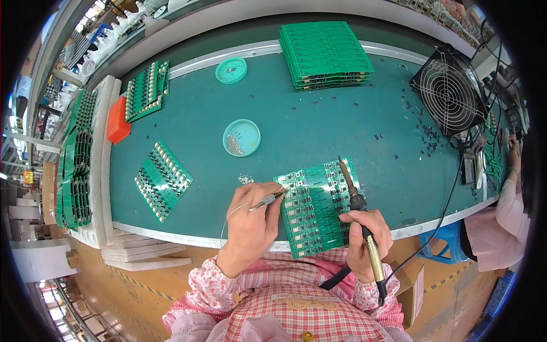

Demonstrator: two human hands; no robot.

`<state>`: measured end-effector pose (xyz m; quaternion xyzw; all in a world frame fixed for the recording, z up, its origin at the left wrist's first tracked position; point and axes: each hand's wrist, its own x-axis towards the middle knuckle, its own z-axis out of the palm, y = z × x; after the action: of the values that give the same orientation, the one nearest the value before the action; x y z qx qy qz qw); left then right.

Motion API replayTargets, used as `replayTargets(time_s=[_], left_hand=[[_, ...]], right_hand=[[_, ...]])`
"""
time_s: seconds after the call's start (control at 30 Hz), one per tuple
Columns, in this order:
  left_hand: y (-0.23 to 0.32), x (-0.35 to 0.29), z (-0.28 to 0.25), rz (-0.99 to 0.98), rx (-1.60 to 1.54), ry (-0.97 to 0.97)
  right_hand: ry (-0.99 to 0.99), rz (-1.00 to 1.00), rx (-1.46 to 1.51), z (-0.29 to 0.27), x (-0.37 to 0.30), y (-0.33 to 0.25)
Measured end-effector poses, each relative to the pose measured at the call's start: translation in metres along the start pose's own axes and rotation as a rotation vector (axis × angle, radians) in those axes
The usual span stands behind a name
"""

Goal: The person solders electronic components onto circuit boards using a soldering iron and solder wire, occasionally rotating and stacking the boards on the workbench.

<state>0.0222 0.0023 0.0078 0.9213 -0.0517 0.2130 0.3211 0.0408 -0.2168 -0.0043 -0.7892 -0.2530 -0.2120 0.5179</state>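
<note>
In front of me, by the table's near edge, lies a green circuit board panel [319,211] with rows of small parts. My left hand [250,225] is closed around a slim pen-like tool [265,202] at the panel's left edge, and a thin pale wire curves beside the fingers. The tool's exact kind is unclear. At the panel's right side my right hand [364,239] grips a soldering iron [373,253] with a gold handle; its dark tip points away from me over the panel's far right corner. Small silvery parts [245,179] lie just beyond my left hand.
Two turquoise dishes [258,137] [231,81] hold small parts. Another panel [163,181], a red box [118,121] and racked boards [80,154] stand left. Stacked panels [325,54] lie at the back. A fan [450,94] and the iron's cord [439,225] are right, near another person's arm [513,171].
</note>
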Motion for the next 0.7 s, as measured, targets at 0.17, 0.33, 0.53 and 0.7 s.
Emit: replayTargets(time_s=[0.17, 0.33, 0.53, 0.7], left_hand=[[0.002, -0.001, -0.002, -0.004, 0.009, -0.003], [0.001, 0.000, -0.002, 0.007, -0.005, 0.003], [0.001, -0.002, 0.000, -0.035, -0.011, 0.000], [0.000, -0.002, -0.001, -0.032, -0.009, 0.003]], right_hand=[[-0.032, 0.051, 0.114, -0.003, 0.002, -0.011], [0.043, 0.035, 0.439, 0.010, 0.003, -0.012], [0.046, 0.047, 0.484, 0.020, 0.003, -0.009], [0.017, 0.054, 0.467, 0.017, 0.002, -0.009]])
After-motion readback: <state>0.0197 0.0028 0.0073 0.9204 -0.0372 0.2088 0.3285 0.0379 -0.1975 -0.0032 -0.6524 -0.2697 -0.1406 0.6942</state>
